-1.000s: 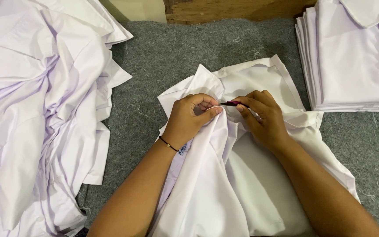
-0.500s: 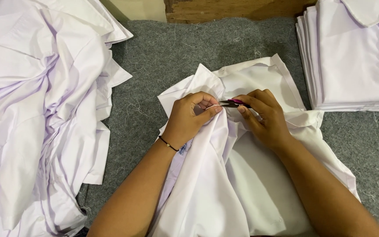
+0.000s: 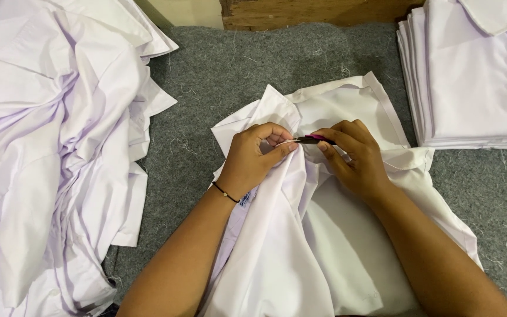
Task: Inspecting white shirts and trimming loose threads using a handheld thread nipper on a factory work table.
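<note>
Head view: I see both forearms reaching up from the bottom edge and meeting over one white shirt spread on the grey felt worktop. My left hand is curled into a loose fist, its fingers pinching a bunched fold of the shirt near the collar. My right hand lies palm down just beside it, fingers closed on a small cutter with a pink and dark handle, its tip pointed at the pinched fold. The two hands almost touch. A thin dark bracelet rings the left wrist.

I count one shirt under the hands, one cutter, one loose heap of white shirts left of the shirt, and one neat stack of folded shirts to its right. How many lie in the heap or stack I cannot tell; both are cut off by the frame. The cutter's blades are mostly hidden by fingers and cloth.
</note>
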